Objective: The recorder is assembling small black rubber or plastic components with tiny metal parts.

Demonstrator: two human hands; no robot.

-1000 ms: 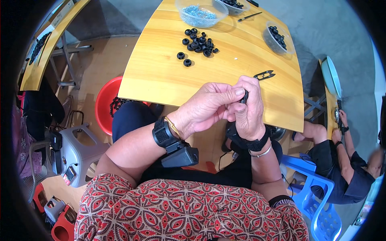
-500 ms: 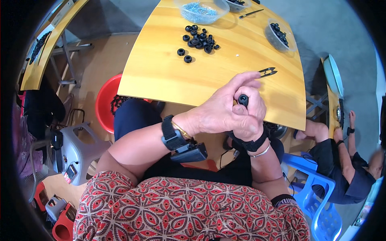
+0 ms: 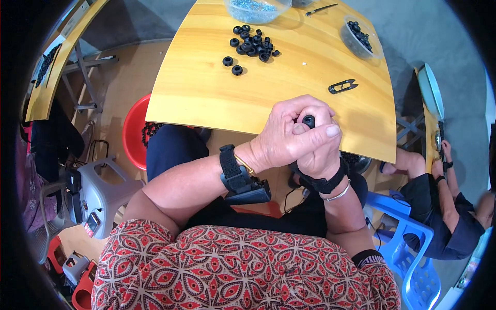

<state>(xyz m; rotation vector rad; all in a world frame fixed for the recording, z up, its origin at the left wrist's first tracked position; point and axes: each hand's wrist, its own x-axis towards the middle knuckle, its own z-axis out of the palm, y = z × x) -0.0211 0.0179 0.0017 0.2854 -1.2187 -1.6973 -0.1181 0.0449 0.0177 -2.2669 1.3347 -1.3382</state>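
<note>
head view: a person clasps both hands at the near edge of a wooden table [image 3: 191, 93].
black bead [image 3: 308, 121]: in the clasp, one end showing.
right hand [image 3: 321, 155]: fingers curled closely around the bead.
left hand [image 3: 268, 137]: wrapped over the right; whether its fingers also grip the bead cannot be told.
snips [image 3: 343, 86]: black, on the table just beyond the hands.
loose beads [image 3: 252, 46]: black, clustered farther back, near a clear bowl [image 3: 258, 18] of blue bits.
</note>
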